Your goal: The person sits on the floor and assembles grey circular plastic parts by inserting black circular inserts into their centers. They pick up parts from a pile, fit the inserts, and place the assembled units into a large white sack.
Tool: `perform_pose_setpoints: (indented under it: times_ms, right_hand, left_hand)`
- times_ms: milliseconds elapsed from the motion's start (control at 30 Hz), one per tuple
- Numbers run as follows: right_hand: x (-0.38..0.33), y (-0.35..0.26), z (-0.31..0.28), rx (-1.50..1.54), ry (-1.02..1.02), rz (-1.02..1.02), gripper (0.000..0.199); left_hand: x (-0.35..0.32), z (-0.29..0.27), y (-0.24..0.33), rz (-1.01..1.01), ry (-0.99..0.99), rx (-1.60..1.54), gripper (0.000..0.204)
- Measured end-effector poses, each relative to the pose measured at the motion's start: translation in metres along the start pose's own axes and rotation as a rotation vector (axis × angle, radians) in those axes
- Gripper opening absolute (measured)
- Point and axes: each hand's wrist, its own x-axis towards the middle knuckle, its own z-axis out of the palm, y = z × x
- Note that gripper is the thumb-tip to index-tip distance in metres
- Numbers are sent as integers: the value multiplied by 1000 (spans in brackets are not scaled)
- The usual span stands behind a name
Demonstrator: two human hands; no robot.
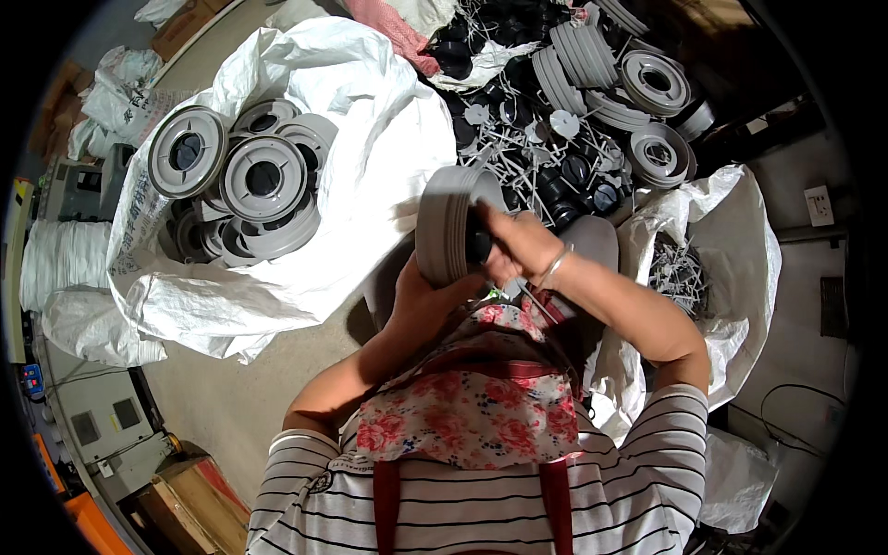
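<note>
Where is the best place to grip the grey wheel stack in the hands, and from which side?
Probably by its ribbed outer rim, from below: the grey wheel stack stands on edge, and the left hand already cups its underside. The right hand covers the dark hub side, so that face is taken.

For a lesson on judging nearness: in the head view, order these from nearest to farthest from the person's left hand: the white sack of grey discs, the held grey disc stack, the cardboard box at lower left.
1. Held grey disc stack: resting in the left hand.
2. White sack of grey discs: up and to the left.
3. Cardboard box: far down at the lower left.
</note>
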Motion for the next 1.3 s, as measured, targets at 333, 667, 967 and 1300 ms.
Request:
perform_pose_setpoints:
  times_ms: [333,667,967,1300]
  right_hand:
    - [2,-5,11,-183,-137,-219,31]
    - [27,-25,58,201,-311,-53,27]
    - [43,14,42,-158,-197,-90,31]
    - [70,32,14,-87,-58,-31,23]
  left_hand:
    - [-13,-26,29,-11,66,46,41]
    - [18,-126,39,670,136,1152,79]
    - [88,-280,48,134,285,1971,85]
    - [166,-427,135,-148,510,2236,50]
